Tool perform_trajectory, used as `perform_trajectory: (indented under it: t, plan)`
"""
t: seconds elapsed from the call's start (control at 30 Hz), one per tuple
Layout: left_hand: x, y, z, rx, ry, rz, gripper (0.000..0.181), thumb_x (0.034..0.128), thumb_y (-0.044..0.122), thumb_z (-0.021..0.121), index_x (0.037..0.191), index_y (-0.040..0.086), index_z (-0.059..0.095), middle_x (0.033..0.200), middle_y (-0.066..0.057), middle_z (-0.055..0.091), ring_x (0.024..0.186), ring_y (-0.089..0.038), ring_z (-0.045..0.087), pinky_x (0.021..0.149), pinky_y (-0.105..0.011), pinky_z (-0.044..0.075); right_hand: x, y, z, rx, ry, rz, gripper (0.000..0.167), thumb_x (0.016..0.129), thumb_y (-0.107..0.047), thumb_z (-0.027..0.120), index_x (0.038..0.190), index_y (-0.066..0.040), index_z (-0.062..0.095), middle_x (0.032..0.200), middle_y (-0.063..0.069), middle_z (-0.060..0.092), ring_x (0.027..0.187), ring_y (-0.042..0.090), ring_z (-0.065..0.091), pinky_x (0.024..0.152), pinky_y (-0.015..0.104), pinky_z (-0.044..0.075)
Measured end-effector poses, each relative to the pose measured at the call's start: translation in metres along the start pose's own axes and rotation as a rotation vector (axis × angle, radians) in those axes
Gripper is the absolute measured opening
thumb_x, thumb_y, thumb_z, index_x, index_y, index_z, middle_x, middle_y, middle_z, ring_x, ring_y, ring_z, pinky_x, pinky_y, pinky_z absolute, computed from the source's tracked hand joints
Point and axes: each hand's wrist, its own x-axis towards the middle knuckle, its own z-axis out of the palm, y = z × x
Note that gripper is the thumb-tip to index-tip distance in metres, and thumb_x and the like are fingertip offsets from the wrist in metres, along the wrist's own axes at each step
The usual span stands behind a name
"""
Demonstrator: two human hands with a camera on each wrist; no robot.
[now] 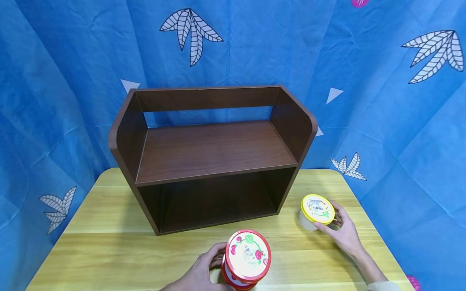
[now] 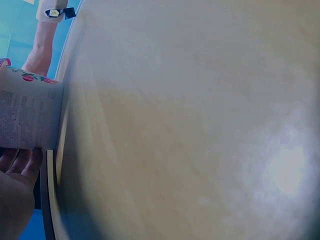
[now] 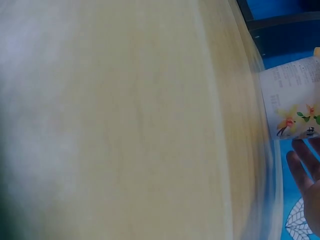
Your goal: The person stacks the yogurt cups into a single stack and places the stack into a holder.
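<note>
A round ice cream tub with a red lid (image 1: 248, 255), printed with fruit, stands at the table's front middle. My left hand (image 1: 204, 268) holds its left side, fingers behind and thumb in front. The white wall of that tub (image 2: 30, 110) shows in the left wrist view, with fingers (image 2: 22, 162) against it. Farther right is a tub with a yellow lid (image 1: 318, 208). My right hand (image 1: 344, 230) holds it from the right, thumb at the near side and fingers at the far side. Flowers are printed on this tub's wall (image 3: 295, 100) in the right wrist view.
A dark brown two-level shelf (image 1: 218, 149) stands at the back of the wooden table (image 1: 109, 250). No objects show on its upper board or in the lower compartment. A blue patterned curtain (image 1: 247, 44) hangs behind and at both sides.
</note>
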Motion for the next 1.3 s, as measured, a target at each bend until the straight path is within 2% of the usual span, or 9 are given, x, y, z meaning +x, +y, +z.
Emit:
perform_trajectory:
  t: [0.17, 0.43, 0.7, 0.87, 0.97, 1.1, 1.3]
  plan:
    - [0.0007, 0.0007, -0.0005, -0.004, 0.003, -0.017, 0.081, 0.0877, 0.030, 0.088, 0.154, 0.020, 0.042, 0.155, -0.007, 0.056, 0.139, -0.020, 0.060, 0.108, -0.012, 0.047, 0.0004, 0.0007, 0.0008, 0.002, 0.000, 0.003, 0.088, 0.085, -0.013, 0.087, 0.158, -0.002, 0.038, 0.126, -0.034, 0.047, 0.106, -0.020, 0.051, 0.088, 0.004, 0.045]
    - [0.0021, 0.0017, -0.0007, 0.000, 0.005, -0.031, 0.081, 0.0879, 0.031, 0.088, 0.154, 0.021, 0.042, 0.155, -0.006, 0.056, 0.141, -0.026, 0.059, 0.108, -0.014, 0.049, 0.0012, 0.0006, 0.0009, 0.020, -0.006, 0.016, 0.088, 0.086, -0.013, 0.086, 0.158, -0.001, 0.037, 0.129, -0.025, 0.048, 0.107, -0.020, 0.051, 0.089, 0.003, 0.045]
    - [0.0028, 0.0002, -0.0004, -0.002, 0.008, -0.014, 0.081, 0.0872, 0.029, 0.088, 0.154, 0.020, 0.043, 0.155, -0.008, 0.056, 0.140, -0.023, 0.060, 0.108, -0.014, 0.048, 0.0035, 0.0008, 0.0009, 0.024, -0.008, 0.007, 0.088, 0.086, -0.012, 0.087, 0.158, 0.000, 0.038, 0.126, -0.032, 0.047, 0.106, -0.020, 0.052, 0.089, 0.003, 0.045]
    - [0.0033, -0.0001, -0.0010, 0.000, 0.013, -0.034, 0.081, 0.0874, 0.030, 0.088, 0.154, 0.021, 0.042, 0.155, -0.006, 0.056, 0.141, -0.027, 0.058, 0.108, -0.014, 0.049, 0.0040, 0.0008, 0.0019, 0.026, -0.008, 0.010, 0.087, 0.086, -0.012, 0.087, 0.158, -0.001, 0.038, 0.126, -0.031, 0.048, 0.106, -0.019, 0.052, 0.089, 0.004, 0.046]
    - [0.0035, -0.0011, -0.0010, 0.002, 0.017, -0.042, 0.082, 0.0875, 0.030, 0.088, 0.154, 0.021, 0.042, 0.156, -0.006, 0.056, 0.142, -0.029, 0.057, 0.110, -0.019, 0.051, 0.0041, 0.0010, 0.0023, 0.028, -0.008, 0.012, 0.088, 0.086, -0.012, 0.087, 0.158, -0.002, 0.038, 0.126, -0.031, 0.049, 0.106, -0.020, 0.052, 0.088, 0.004, 0.046]
    - [0.0034, -0.0017, -0.0009, 0.000, 0.013, -0.030, 0.081, 0.0878, 0.030, 0.088, 0.154, 0.021, 0.042, 0.155, -0.006, 0.056, 0.142, -0.028, 0.058, 0.109, -0.017, 0.050, 0.0043, 0.0014, 0.0026, 0.023, -0.005, 0.014, 0.088, 0.086, -0.013, 0.087, 0.158, -0.001, 0.038, 0.125, -0.033, 0.049, 0.106, -0.021, 0.052, 0.088, 0.004, 0.047]
    - [0.0033, -0.0030, -0.0012, -0.001, 0.010, -0.008, 0.080, 0.0879, 0.030, 0.088, 0.153, 0.022, 0.043, 0.155, -0.006, 0.057, 0.140, -0.022, 0.060, 0.107, -0.012, 0.048, 0.0045, 0.0006, 0.0033, -0.003, -0.002, 0.020, 0.089, 0.086, -0.015, 0.088, 0.158, -0.001, 0.039, 0.130, -0.018, 0.054, 0.105, -0.021, 0.052, 0.087, 0.004, 0.048]
